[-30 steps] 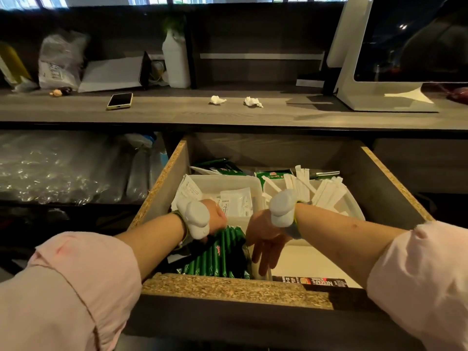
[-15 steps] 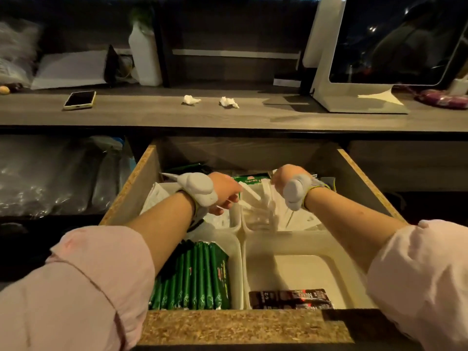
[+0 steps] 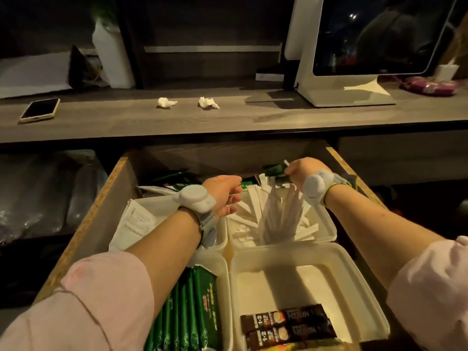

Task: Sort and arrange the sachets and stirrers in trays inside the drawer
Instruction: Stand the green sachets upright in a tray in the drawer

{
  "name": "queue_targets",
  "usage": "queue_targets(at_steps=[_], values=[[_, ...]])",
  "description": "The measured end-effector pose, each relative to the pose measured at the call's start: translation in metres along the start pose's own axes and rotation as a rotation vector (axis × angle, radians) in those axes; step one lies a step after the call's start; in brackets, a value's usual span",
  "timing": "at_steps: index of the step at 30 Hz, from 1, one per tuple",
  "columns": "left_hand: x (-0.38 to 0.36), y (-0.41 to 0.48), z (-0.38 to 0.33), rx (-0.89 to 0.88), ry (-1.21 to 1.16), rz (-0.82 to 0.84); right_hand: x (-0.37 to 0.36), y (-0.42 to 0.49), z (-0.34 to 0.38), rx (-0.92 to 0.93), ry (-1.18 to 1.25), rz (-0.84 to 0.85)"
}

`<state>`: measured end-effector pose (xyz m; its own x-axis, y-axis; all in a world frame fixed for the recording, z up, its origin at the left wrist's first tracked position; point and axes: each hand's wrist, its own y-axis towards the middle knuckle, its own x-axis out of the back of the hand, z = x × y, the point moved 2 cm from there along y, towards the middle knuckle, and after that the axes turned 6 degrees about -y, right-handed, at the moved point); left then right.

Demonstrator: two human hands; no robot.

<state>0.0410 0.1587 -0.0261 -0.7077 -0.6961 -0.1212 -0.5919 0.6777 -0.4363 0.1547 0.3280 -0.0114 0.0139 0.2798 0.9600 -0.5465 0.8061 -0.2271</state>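
- Lifting a loose bunch of paper-wrapped stirrers (image 3: 278, 219), the right hand (image 3: 304, 171) is closed round their top ends, above the far right tray (image 3: 326, 224), at about one o'clock in the drawer (image 3: 101, 211).
- The left hand (image 3: 224, 196) hovers half-curled at eleven o'clock, holding nothing visible.
- The stirrers look light, thin and slippery; they would likely fan apart, so gripping mid-length seems safer.
- Green sachets (image 3: 192, 312) fill the seven o'clock tray.

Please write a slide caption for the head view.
Right hand lifts paper-wrapped stirrers from the back tray.
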Motion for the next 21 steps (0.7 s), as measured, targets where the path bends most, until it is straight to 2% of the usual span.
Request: queue_targets(at_steps=[2,5,7,9,11,13,15,17,19,21], values=[[0.001,0.001,-0.001,-0.093,0.061,-0.01,0.019,-0.013,0.004,-0.04,0.17,-0.04],[0.012,-0.001,-0.014,-0.455,0.45,-0.041,0.042,-0.036,0.014,-0.065,0.615,-0.097],[0.021,-0.008,-0.029,-0.699,0.696,0.023,0.047,-0.057,0.028,-0.025,0.763,-0.032],[0.024,-0.008,-0.04,-0.809,0.906,0.103,0.045,-0.069,0.044,0.031,0.836,0.052],[0.031,-0.002,-0.042,-0.805,1.035,0.144,0.042,-0.075,0.064,0.087,0.897,0.129],[0.043,0.006,-0.039,-0.754,1.042,0.176,0.036,-0.074,0.085,0.135,0.996,0.229],[0.053,0.009,-0.033,-0.62,0.875,0.254,0.03,-0.071,0.098,0.171,1.069,0.357],[0.066,0.013,-0.028,-0.521,0.68,0.252,0.024,-0.059,0.109,0.202,1.092,0.442],[0.078,0.015,-0.025,-0.408,0.556,0.161,0.016,-0.039,0.114,0.176,1.037,0.408],[0.088,0.017,-0.02,-0.215,0.418,0.073,0.004,-0.01,0.115,0.153,0.688,0.185]])
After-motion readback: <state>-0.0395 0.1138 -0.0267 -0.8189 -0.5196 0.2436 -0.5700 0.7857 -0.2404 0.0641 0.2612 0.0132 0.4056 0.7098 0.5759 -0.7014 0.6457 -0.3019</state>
